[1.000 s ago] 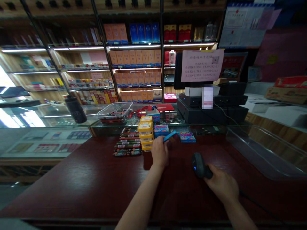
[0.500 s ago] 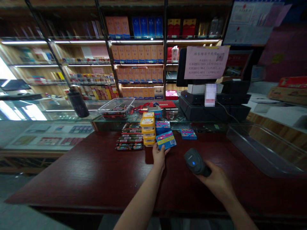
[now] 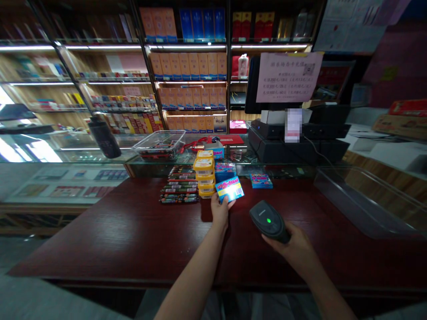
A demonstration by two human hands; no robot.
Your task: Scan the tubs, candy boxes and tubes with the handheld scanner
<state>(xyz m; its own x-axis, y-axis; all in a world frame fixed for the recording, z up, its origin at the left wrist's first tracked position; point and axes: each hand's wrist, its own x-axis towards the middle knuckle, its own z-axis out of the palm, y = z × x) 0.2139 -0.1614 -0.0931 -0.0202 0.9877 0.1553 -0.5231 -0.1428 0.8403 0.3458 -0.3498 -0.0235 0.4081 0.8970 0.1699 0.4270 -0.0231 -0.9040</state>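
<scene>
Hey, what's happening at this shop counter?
A person stands at a dark red counter. Their left hand holds up a small blue packet, printed face toward the camera. Their right hand grips a black scanner with a green light on, beside the packet. Yellow tubs and stacked dark bars sit behind.

A dark red wooden counter (image 3: 100, 240) spans the foreground, with grey floor (image 3: 40, 302) at its lower left. Behind it runs a glass display case (image 3: 66, 175). Wooden wall shelves (image 3: 187, 95), lit by white strip lights (image 3: 187, 46), hold rows of orange, blue and red cartons. At right a black cash register (image 3: 296, 151) carries a monitor (image 3: 251, 95) with a pink paper notice (image 3: 287, 78) on its back. Bright daylight enters at far left.
</scene>
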